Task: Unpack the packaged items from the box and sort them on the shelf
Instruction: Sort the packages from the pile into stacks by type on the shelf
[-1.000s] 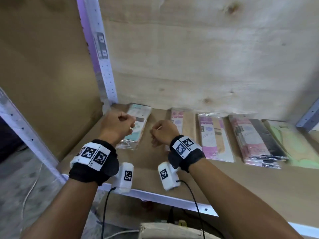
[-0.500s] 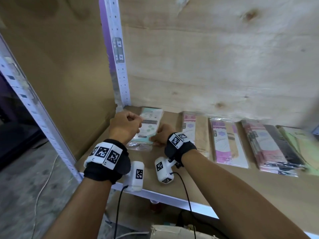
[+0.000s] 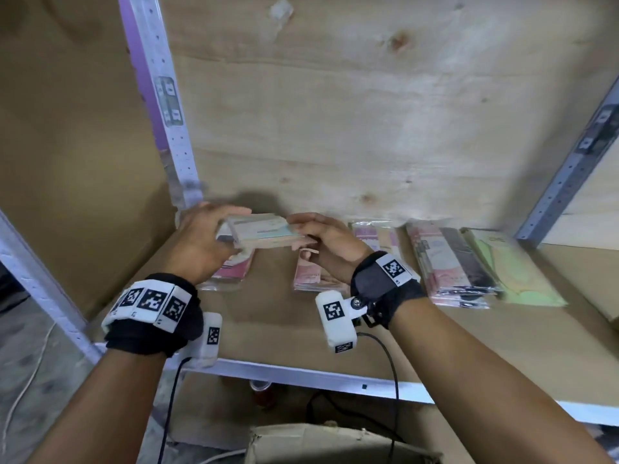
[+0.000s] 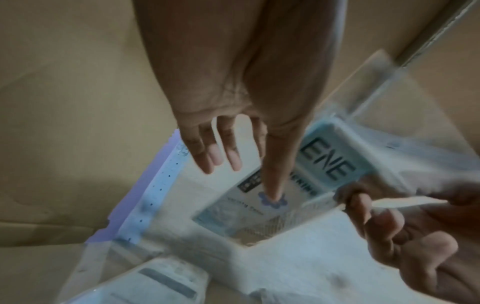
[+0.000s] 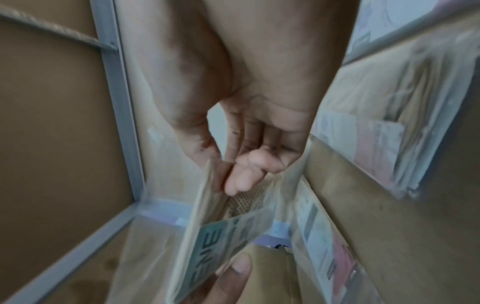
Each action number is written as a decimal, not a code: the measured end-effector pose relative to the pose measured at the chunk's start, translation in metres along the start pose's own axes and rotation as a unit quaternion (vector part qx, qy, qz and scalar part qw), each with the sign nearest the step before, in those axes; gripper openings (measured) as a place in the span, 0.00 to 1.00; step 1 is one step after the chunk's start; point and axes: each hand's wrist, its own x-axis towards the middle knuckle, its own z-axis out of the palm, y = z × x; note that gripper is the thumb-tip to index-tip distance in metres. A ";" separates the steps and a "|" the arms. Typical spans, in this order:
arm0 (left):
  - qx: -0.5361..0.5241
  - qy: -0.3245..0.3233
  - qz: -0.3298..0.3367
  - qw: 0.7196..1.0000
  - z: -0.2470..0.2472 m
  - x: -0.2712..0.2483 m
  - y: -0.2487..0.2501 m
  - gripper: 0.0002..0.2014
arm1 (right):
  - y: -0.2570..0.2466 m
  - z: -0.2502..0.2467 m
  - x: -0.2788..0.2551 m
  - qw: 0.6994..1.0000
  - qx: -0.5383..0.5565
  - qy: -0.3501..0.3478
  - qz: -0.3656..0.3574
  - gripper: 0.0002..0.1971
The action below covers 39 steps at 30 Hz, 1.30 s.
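both hands are holding a teal-labelled packet point(image 3: 263, 230) in the air above the wooden shelf point(image 3: 469, 346), near the back left corner post point(image 3: 157, 95). the left hand point(image 3: 201, 241) is cupping the packet's left end with spread fingers, while the right hand point(image 3: 330, 242) is pinching its right end between thumb and fingers. below, a pink packet point(image 3: 234, 267) and other packet stacks point(image 3: 449, 262) are lying in a row on the shelf. a cardboard box point(image 3: 335, 443) is sitting below the shelf edge.
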 end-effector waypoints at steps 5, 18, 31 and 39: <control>-0.089 0.096 0.109 0.985 0.000 -0.013 0.043 0.05 | -0.022 -0.027 -0.026 0.998 0.059 -0.016 -0.019 0.10; -0.342 -0.034 0.020 0.939 0.083 -0.027 0.093 0.05 | -0.005 -0.089 -0.079 0.939 -0.319 0.106 -0.076 0.12; -0.316 -0.073 -0.076 0.943 0.102 -0.010 0.083 0.10 | 0.014 -0.122 -0.087 0.870 -0.482 0.085 -0.060 0.15; -0.218 -0.076 -0.090 0.969 0.101 -0.010 0.095 0.24 | 0.022 -0.123 -0.091 0.891 -0.435 0.087 -0.095 0.12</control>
